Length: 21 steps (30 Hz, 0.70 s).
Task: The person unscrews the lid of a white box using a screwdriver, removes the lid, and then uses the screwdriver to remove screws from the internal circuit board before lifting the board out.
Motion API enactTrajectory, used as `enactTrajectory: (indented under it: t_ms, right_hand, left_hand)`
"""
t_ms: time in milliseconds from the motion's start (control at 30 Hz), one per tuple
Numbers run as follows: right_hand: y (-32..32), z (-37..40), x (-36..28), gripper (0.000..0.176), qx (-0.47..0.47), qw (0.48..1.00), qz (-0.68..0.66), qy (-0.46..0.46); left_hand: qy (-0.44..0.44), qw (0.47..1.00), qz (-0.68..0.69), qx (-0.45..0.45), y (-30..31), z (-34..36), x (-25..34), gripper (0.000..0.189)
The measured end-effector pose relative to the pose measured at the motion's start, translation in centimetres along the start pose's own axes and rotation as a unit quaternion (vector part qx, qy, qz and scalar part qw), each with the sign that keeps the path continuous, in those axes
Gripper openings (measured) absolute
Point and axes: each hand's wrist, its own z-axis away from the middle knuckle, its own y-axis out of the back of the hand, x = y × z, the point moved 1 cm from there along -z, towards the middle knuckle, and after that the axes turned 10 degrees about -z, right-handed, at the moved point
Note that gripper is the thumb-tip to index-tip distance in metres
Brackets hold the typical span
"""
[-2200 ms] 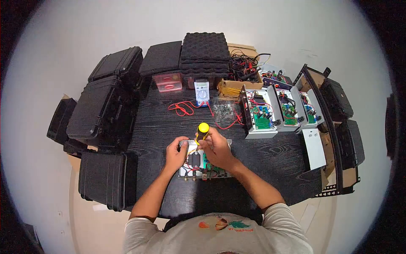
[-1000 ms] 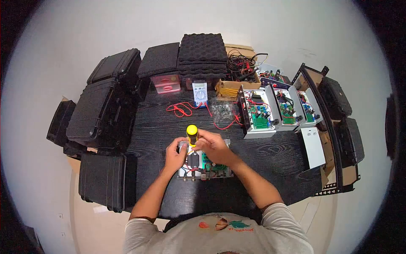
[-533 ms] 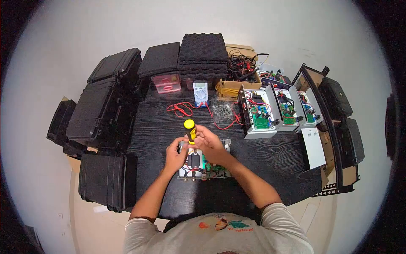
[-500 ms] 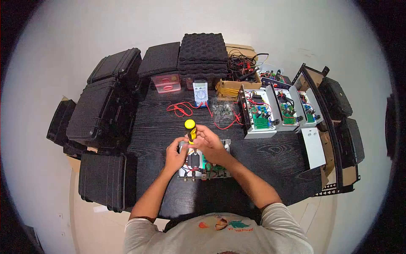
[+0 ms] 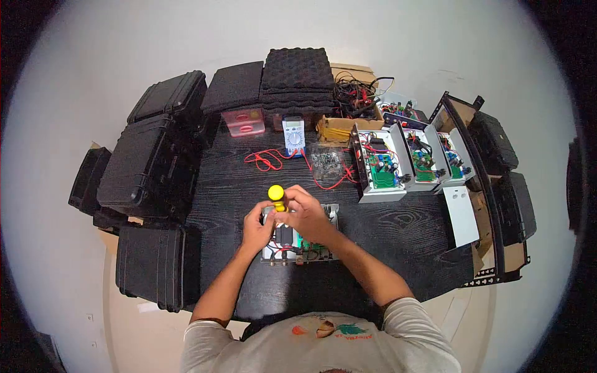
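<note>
With fingers of the right hand [image 5: 307, 216], gripping the screwdriver [image 5: 277, 195] over the open unit [image 5: 294, 242], near on the bench [image 5: 233, 186]. With the left hand [image 5: 256, 229], touching the unit's far left edge; cannot tell if clasping.

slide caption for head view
Right hand holds a yellow-black screwdriver over an open, white, rectangular electronics case, left hand at its edge.

And the dark wood-grained worktop [image 5: 404, 233] is carrying plenty: an open chassis [image 5: 303, 246] is lying toward the front, a multimeter [image 5: 294, 138] is resting farther back, red leads [image 5: 266, 163] are curling beside it, a clear bag of parts [image 5: 328, 164] is sitting alongside, and three white open units [image 5: 423, 165] are lining the right!
</note>
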Motion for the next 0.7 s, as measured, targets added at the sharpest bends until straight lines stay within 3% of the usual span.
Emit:
enactTrajectory:
  t_ms: [67,167,267,367,467,567,700]
  right_hand:
    - [1.0,-0.1,0.8,0.042,-0.011,0.999,0.043,-0.024]
    - [-0.7,0.0,-1.7,0.035,0.048,0.974,-0.206,-0.086]
    - [-1.3,0.3,-1.2,0.033,0.030,0.994,-0.107,0.002]
    - [0.1,0.1,-0.6,0.029,-0.014,0.993,0.107,0.048]
    - [0.2,0.5,-1.7,0.029,0.010,0.997,0.050,-0.051]
    - [-0.6,1.5,-3.3,0.029,0.019,0.997,0.077,0.019]
    - [-1.3,3.1,-2.5,0.040,0.017,0.999,0.042,-0.007]
  left_hand:
    - [0.013,1.000,0.002,-0.003,-0.1,0.0,0.0,0.021]
    - [-0.008,1.000,0.002,0.011,-0.3,0.1,-0.3,0.021]
    - [-0.007,1.000,-0.016,0.010,0.1,0.1,0.6,0.020]
    - [0.015,1.000,0.006,0.002,-0.1,0.0,0.1,0.019]
    - [-0.041,0.999,0.022,0.024,-0.3,-0.1,0.4,0.023]
    - [-0.028,0.999,0.000,0.021,-0.2,-0.1,0.5,0.022]
    - [0.023,1.000,0.019,-0.004,-0.4,0.0,-0.6,0.020]
